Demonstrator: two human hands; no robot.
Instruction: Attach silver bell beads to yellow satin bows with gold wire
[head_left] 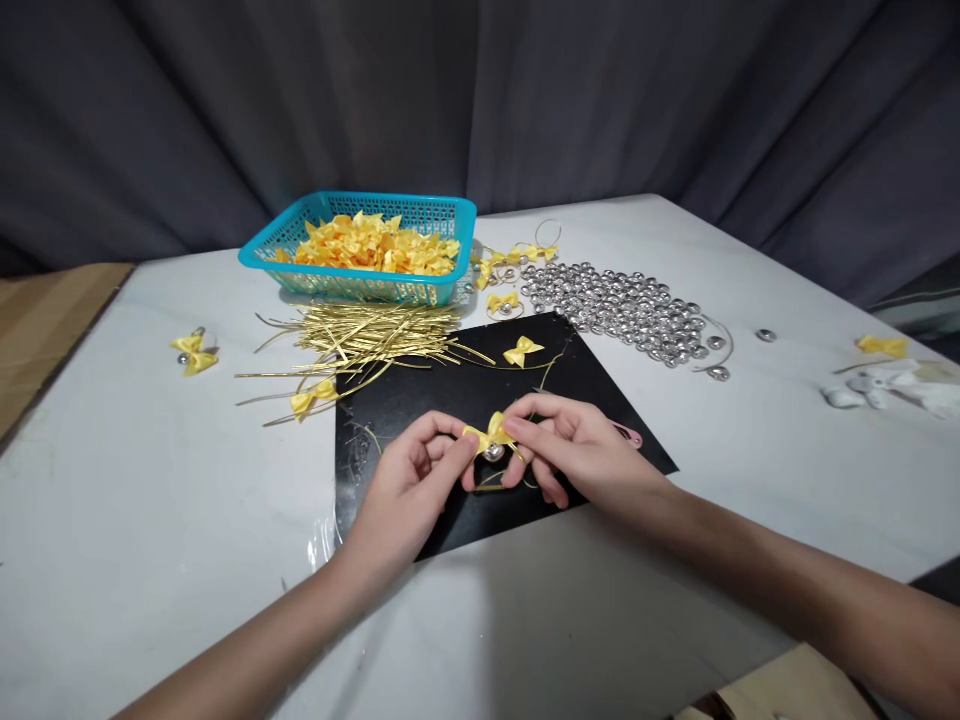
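Between my two hands is a yellow ribbon bow [495, 430] with a silver bell [493, 452] at its middle and gold wire tie below it. The thumb and forefinger of my left hand [420, 465] pinch the bow's left loop. On the other side, my right hand [574, 440] pinches the right loop the same way. Both hands are over a black mat [450, 530]. A loose yellow bow [523, 350] lies on the mat's far part, beside a thin gold wire. Partly hidden behind my right hand is a pink-handled tool [628, 435].
A blue basket [255, 256] full of yellow bows stands at the back. Gold wire ties [367, 335] are heaped before it. Silver bells [615, 305] are spread right of centre. Finished-looking bows [195, 352] lie at left and behind the mat. A white glue gun-like object [885, 388] is far right.
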